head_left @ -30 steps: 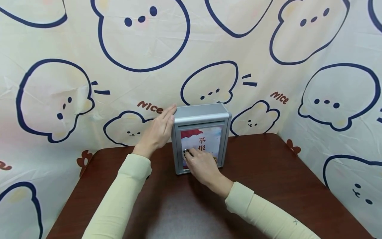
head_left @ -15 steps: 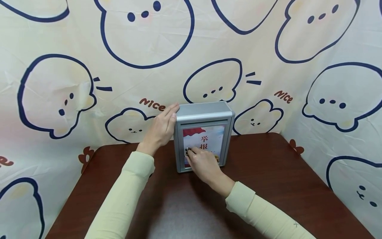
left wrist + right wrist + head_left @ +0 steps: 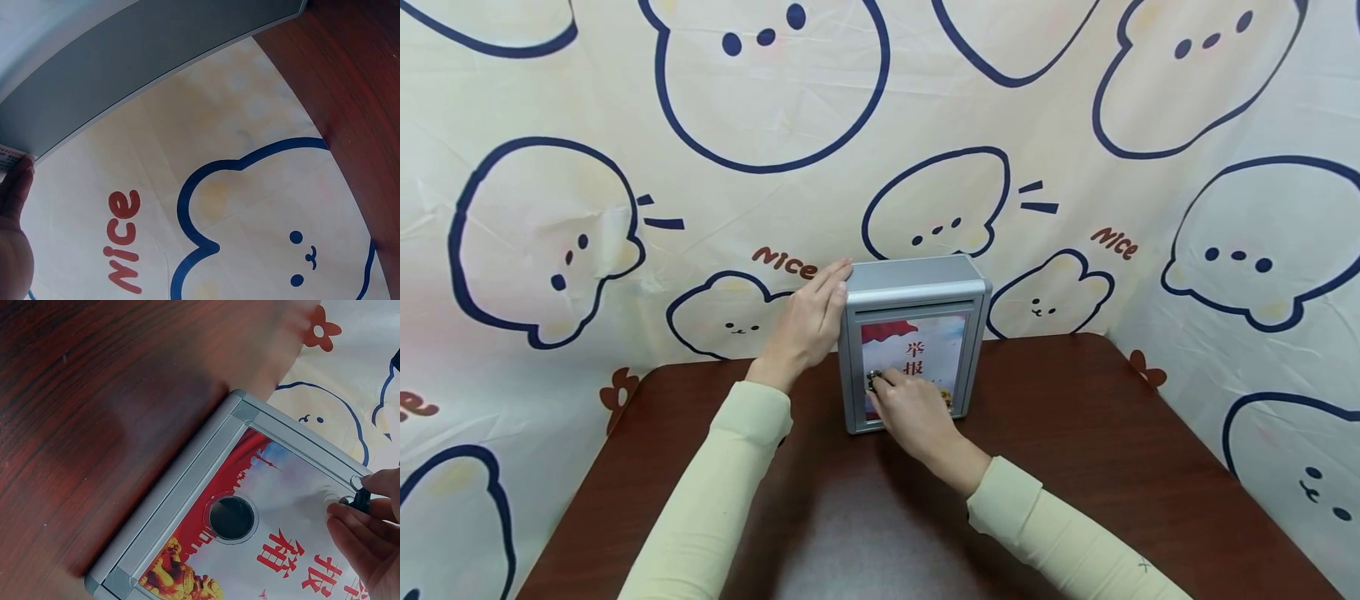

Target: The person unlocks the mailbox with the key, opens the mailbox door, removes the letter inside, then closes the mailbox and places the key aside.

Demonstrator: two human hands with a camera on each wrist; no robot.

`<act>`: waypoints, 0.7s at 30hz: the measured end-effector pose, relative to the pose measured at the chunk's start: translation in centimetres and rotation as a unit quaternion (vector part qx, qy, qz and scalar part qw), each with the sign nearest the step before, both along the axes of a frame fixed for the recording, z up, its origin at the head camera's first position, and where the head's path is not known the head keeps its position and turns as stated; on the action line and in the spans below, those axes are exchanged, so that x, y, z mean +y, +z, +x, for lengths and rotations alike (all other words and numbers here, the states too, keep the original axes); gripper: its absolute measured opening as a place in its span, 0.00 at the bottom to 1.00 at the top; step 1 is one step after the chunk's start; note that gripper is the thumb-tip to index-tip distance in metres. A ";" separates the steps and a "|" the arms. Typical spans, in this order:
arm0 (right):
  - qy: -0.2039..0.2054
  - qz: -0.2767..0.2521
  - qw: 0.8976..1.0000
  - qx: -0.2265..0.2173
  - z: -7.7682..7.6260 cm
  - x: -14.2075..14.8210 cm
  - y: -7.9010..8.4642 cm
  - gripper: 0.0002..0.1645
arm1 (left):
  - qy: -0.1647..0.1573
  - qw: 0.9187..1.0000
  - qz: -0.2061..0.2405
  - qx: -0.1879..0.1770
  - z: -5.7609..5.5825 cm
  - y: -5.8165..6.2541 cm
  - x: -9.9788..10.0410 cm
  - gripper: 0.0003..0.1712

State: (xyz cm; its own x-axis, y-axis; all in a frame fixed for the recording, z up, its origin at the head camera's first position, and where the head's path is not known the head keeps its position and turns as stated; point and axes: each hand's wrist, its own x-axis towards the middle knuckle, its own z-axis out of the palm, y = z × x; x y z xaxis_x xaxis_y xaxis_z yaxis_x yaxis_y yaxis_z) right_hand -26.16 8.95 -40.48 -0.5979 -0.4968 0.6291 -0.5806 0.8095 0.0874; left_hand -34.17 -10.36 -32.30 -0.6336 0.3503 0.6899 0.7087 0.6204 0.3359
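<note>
A silver-grey metal box [image 3: 917,271] stands upright at the back of the table, with a slot near the top of its front. Behind its front panel is a poster [image 3: 281,487] with red characters and a dark round window [image 3: 231,517]. With fingers straight, my left hand [image 3: 801,329] rests against the box's upper left edge; the left wrist view shows its fingertips at the side wall [image 3: 156,56]. My right hand [image 3: 917,417] pinches a black-headed key [image 3: 361,499] with a metal ring, at the lock on the front's left side. The fingers partly cover the lock.
The dark brown wooden table [image 3: 1060,467] has rounded far corners. Behind it and along both sides hangs a pale cloth [image 3: 760,108] with blue cartoon outlines, close behind the box.
The whole head view has shifted slightly, moving the box a little right and up in it. Both hands keep their places on the box; the right fingers have barely turned.
</note>
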 end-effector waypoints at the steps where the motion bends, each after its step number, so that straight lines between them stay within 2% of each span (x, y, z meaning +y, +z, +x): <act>1: 0.000 0.000 1.000 -0.003 0.0 0.0 0.0 0.11 | -0.001 1.000 0.001 0.002 0.0 0.0 0.0 0.33; 21: 0.005 -0.020 1.000 -0.008 0.0 0.0 -0.2 0.09 | 0.011 1.000 0.002 0.010 0.2 -0.1 0.3 0.32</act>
State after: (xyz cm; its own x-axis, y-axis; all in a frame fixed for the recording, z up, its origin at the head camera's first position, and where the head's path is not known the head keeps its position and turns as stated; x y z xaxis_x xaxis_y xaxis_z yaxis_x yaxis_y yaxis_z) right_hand -26.18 8.90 -40.64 -0.6042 -0.4768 0.6385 -0.5890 0.8069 0.0452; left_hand -34.01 -10.03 -32.35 -0.6274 0.3330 0.7039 0.7013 0.6345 0.3249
